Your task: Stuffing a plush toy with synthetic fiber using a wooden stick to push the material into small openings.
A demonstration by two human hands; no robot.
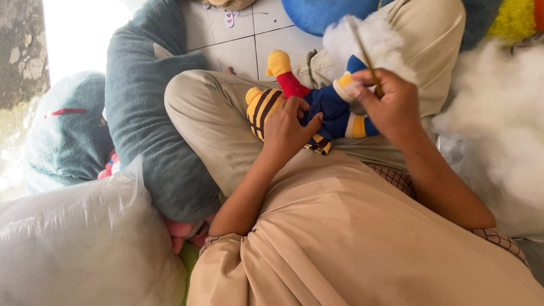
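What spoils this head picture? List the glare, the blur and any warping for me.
Head view: daylight burns out the top-left floor to plain white; the white stuffing at right is nearly featureless; the stick in the right hand is slightly soft; the left hand on the plush toy is sharp; shadows are soft; warping cannot be judged.

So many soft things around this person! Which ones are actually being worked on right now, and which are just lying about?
In hand:
- small stuffed doll, gripped by the left hand
- thin stick, held by the right hand
- tuft of white stuffing at the stick

Lying about:
- grey-blue plush toy
- clear plastic bag
- heap of white stuffing
- blue cushion
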